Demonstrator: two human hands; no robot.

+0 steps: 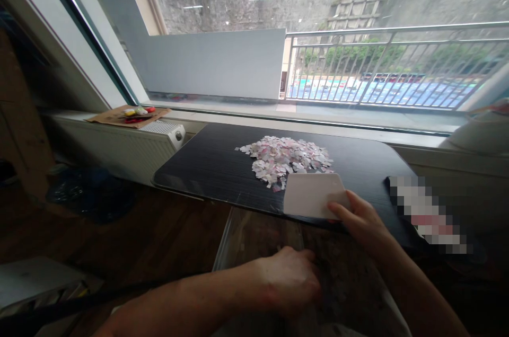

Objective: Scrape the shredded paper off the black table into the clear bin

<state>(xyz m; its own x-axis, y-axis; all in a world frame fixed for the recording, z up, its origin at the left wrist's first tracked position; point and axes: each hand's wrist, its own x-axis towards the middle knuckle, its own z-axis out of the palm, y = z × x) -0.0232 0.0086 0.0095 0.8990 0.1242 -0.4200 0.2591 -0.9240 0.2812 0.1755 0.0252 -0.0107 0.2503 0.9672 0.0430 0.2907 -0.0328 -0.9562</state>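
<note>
My right hand (pixel 360 218) grips a flat white plastic scraper (pixel 312 194) by its right end, thumb on top and the other fingers out of sight beneath. The scraper lies over the near edge of the dark table (pixel 207 167). Just beyond it is a heap of small pale paper scraps (pixel 284 157), white with pink bits. My left hand (pixel 292 276) is below the table edge, over a clear plastic container (pixel 226 241). Its fingers are curled closed and seen from the back, so what they hold, if anything, is hidden.
A radiator (pixel 127 141) stands left of the table, bearing cardboard (pixel 107 116) and small colourful items (pixel 139 112). A blurred-out object (pixel 425 215) lies at the table's right end. Dark plastic bags (pixel 91 194) sit on the floor at left. Behind runs a window sill (pixel 318 127).
</note>
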